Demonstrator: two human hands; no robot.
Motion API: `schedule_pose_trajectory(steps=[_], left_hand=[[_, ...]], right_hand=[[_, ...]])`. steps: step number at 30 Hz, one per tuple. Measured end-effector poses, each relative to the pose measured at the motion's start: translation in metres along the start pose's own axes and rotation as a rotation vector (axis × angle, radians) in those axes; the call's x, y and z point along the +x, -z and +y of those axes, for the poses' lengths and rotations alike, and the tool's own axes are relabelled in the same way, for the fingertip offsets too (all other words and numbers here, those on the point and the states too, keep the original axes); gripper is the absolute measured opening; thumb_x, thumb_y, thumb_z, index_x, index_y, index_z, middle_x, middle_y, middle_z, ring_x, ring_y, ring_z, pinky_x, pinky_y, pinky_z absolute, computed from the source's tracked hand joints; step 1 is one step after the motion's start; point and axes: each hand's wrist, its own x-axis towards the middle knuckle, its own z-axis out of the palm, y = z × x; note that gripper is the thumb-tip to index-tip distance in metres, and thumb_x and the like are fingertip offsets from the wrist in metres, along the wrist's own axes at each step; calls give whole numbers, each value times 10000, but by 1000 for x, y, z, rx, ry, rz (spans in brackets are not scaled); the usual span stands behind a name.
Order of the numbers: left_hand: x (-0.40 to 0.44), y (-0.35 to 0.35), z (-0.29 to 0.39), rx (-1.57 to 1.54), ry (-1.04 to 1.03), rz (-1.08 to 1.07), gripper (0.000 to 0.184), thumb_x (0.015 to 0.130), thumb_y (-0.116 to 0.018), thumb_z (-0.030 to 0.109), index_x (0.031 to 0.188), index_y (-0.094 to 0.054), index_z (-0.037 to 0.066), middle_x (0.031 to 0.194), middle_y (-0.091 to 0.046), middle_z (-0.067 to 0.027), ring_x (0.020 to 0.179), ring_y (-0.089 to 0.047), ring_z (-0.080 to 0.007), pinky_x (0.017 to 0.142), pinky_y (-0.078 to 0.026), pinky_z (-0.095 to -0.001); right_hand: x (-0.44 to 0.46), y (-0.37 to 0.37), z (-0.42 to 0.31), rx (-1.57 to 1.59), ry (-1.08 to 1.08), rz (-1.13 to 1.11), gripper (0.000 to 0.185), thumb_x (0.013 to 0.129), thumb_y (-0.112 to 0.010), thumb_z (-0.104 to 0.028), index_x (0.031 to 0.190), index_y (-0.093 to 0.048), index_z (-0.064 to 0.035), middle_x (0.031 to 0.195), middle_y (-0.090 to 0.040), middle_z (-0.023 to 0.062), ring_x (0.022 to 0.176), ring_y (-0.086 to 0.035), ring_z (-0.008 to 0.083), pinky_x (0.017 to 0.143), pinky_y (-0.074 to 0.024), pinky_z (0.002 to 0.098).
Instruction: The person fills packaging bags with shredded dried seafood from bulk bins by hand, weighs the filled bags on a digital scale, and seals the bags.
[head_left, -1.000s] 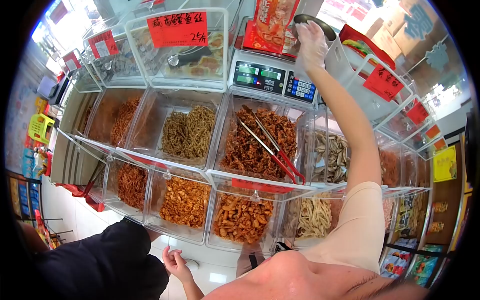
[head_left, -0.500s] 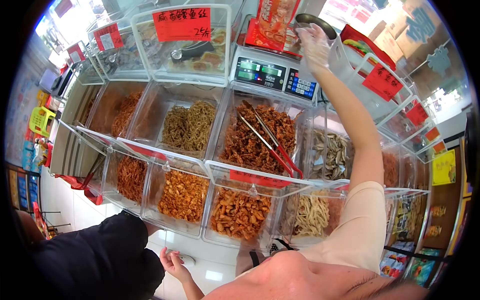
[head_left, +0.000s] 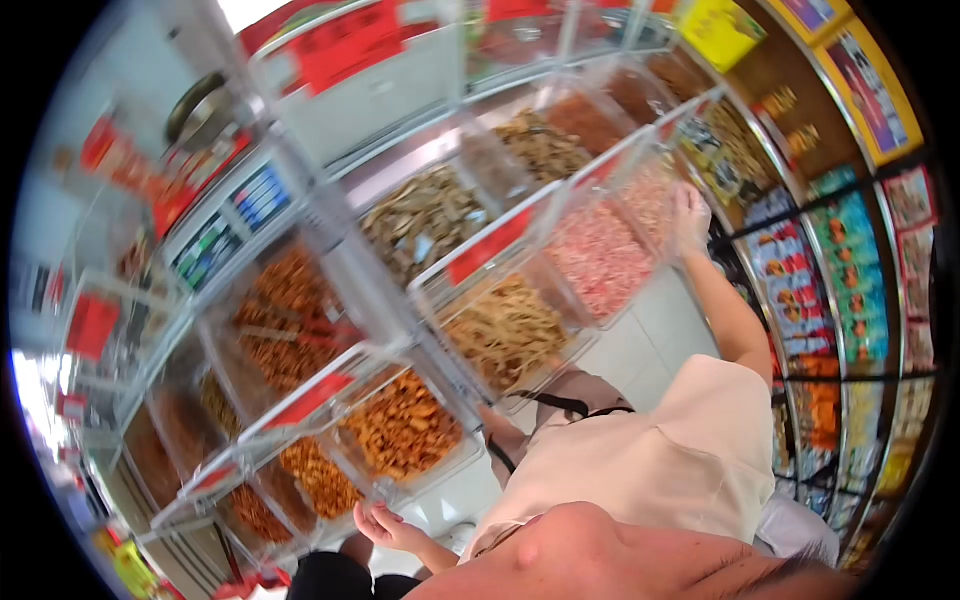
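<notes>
Two bin rows (head_left: 300, 403) separate half-curled left hand (head_left: 388, 526) from scale (head_left: 232, 224); right hand (head_left: 690, 218), grip unclear, near pink-filled bin (head_left: 660, 264).

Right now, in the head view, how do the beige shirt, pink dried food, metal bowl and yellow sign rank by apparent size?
1. Beige shirt
2. Pink dried food
3. Metal bowl and yellow sign: too alike to rank; the bowl is blurred.

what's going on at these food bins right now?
A person's gloved right hand is at the outer edge of a bin of pale pink bits; any contact or grip is unclear. Their left hand looks empty, fingers loosely curled. Red-handled tongs lie in a reddish-brown bin. A metal bowl sits by the scale.
</notes>
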Motion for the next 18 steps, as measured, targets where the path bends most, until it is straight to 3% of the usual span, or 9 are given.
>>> schedule_pose_trajectory(steps=[3,6,9,11,14,16,17,18], left_hand=[[-40,-65,14,-50,-49,-190,298,879,-438,32,1174,-457,-7,738,-530,-28,493,-332,-35,479,-289,-170],[-83,-139,30,29,108,-148,286,902,-442,47,1182,-441,-5,743,-511,-16,512,-341,-38,478,-289,-168],[-121,-192,39,122,45,-260,275,916,-442,62,1184,-436,-3,762,-508,-13,539,-355,-42,494,-306,-172],[-140,-218,28,160,17,-302,270,923,-443,69,1184,-434,-1,773,-506,-12,551,-362,-45,505,-316,-175],[-157,-248,11,55,-86,-472,271,917,-449,60,1183,-440,6,794,-527,-22,544,-365,-36,516,-323,-163],[-168,-271,14,131,-63,-510,267,917,-451,62,1178,-446,5,796,-531,-24,541,-365,-35,508,-318,-160],[-171,-280,15,189,-45,-534,263,917,-454,64,1173,-451,5,797,-535,-26,539,-366,-33,499,-313,-156],[-171,-285,5,143,-62,-511,262,911,-459,57,1169,-461,8,797,-547,-32,527,-366,-31,479,-301,-151]], right_hand=[[33,28,164,-517,-343,-333,254,855,-522,-206,1031,-624,-54,990,-637,134,897,-607,276,765,-478,358],[56,-2,234,-689,-382,-716,344,827,-532,-273,1094,-601,-67,1077,-602,162,990,-580,289,834,-462,384],[83,-56,261,-668,-295,-909,444,798,-542,-340,1157,-578,-80,1164,-568,191,1083,-554,302,904,-447,410],[102,-66,237,-614,-191,-1026,564,741,-617,-391,1220,-522,-108,1155,-571,181,1053,-555,331,890,-439,396],[98,-108,297,-538,-214,-1047,567,736,-651,-338,1228,-503,-98,1157,-563,195,1050,-550,338,887,-438,397],[86,-113,350,101,-467,-998,510,777,-612,-237,1248,-478,-96,1221,-524,170,1084,-528,329,889,-438,389],[87,-99,337,106,-475,-1001,510,777,-612,-237,1248,-478,-96,1221,-524,170,1084,-528,329,889,-438,389],[88,-83,319,-182,-99,-1070,488,790,-578,-187,1255,-468,-88,1257,-495,156,1104,-514,321,892,-436,388]])
